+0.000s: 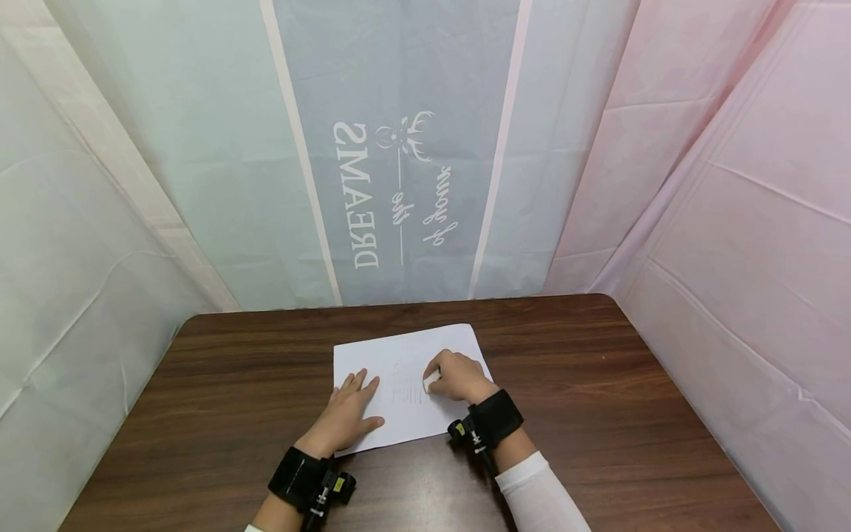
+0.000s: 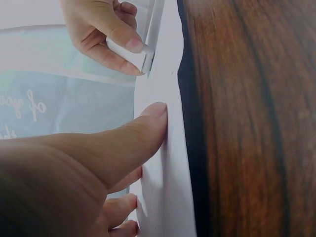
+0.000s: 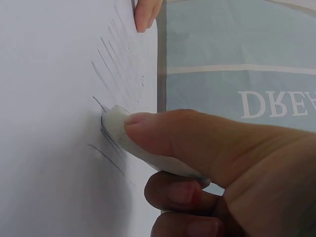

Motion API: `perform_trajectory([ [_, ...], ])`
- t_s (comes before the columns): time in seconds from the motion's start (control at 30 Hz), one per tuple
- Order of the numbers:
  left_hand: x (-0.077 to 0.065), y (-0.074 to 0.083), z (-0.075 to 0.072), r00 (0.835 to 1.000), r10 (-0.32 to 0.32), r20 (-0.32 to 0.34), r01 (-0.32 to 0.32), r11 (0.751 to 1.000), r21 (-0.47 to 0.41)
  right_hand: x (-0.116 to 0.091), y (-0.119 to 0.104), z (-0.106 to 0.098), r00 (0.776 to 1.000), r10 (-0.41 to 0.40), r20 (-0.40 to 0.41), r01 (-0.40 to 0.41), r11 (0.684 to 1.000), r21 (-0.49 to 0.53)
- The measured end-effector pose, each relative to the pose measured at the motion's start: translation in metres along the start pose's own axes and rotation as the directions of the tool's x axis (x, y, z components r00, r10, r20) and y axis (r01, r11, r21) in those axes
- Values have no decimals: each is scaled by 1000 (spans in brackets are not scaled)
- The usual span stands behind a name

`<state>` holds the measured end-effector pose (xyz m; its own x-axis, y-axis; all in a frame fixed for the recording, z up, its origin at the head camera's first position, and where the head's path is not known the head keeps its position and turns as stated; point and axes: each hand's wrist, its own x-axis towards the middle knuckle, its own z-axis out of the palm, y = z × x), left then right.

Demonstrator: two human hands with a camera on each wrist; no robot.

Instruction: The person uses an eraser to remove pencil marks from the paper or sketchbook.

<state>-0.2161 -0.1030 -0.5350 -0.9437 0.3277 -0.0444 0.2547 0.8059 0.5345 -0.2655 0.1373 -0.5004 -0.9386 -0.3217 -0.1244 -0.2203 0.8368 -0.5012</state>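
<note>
A white sheet of paper (image 1: 412, 347) lies slightly turned on the brown table, with a row of thin dark pencil-like strokes (image 3: 109, 66) across its middle. My right hand (image 1: 457, 375) pinches a white eraser (image 3: 118, 129) between thumb and fingers, its worn, smudged end down on the strokes. On the paper's left part rests my left hand (image 1: 349, 414), fingers spread and thumb out to the side. In the left wrist view the left thumb (image 2: 133, 140) lies along the sheet near its close edge, and the eraser (image 2: 145, 59) is beyond it.
The dark wood table (image 1: 253, 384) spreads around the sheet. A pale curtain (image 1: 399, 74) with mirrored lettering hangs behind its far edge, and further cloth hangs at both sides. Each wrist wears a black strap with a small camera (image 1: 342, 488).
</note>
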Motion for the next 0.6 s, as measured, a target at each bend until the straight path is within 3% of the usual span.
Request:
perform_trajectory([
  [0.6, -1, 0, 0, 1000, 2, 2, -2, 1000, -8, -1, 4, -3, 1000, 25, 10, -25, 1000, -15],
])
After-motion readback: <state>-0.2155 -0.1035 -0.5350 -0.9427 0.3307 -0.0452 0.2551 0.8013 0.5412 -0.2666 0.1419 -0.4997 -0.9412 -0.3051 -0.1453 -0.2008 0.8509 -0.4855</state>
